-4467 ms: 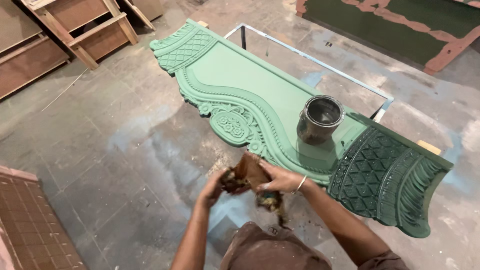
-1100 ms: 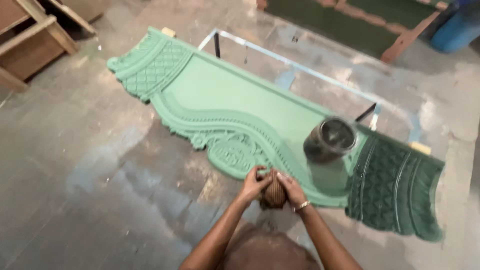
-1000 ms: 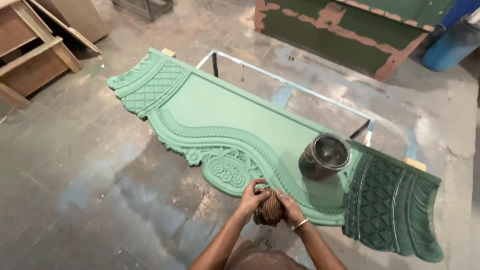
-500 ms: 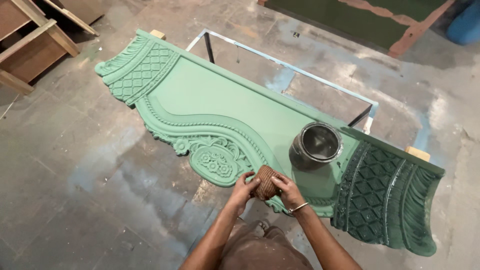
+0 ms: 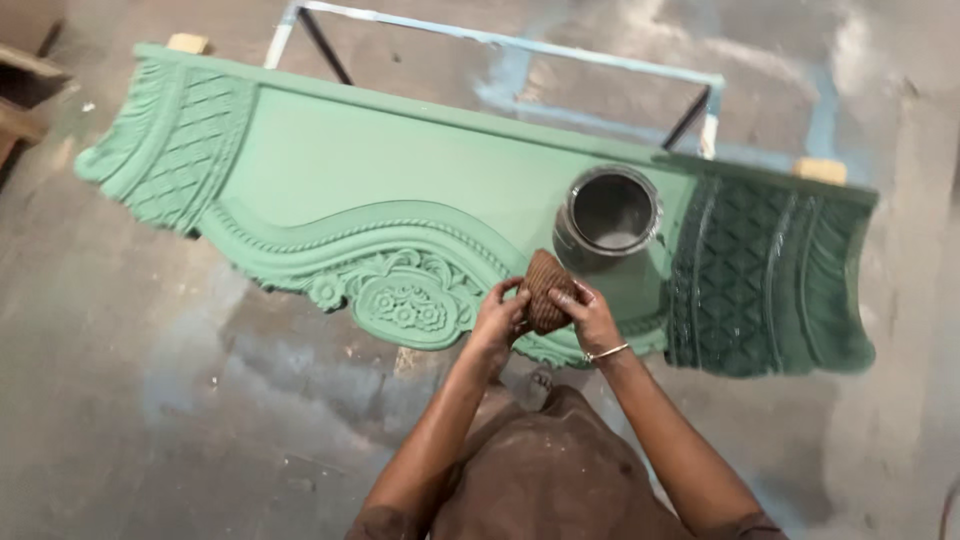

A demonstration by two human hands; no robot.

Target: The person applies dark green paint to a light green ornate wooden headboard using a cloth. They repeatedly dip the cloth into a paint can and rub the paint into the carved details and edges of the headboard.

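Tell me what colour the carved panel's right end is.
Darker, glossier green on the carved panel than the paler rest, in the head view.

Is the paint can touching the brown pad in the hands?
Apart. The head view shows a strip of green panel between the paint can and the brown pad, which the left hand and right hand hold.

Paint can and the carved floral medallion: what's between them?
Head view: both hands, left hand and right hand, hold a brown pad there, over the green carved panel. The paint can stands right of it, the medallion left.
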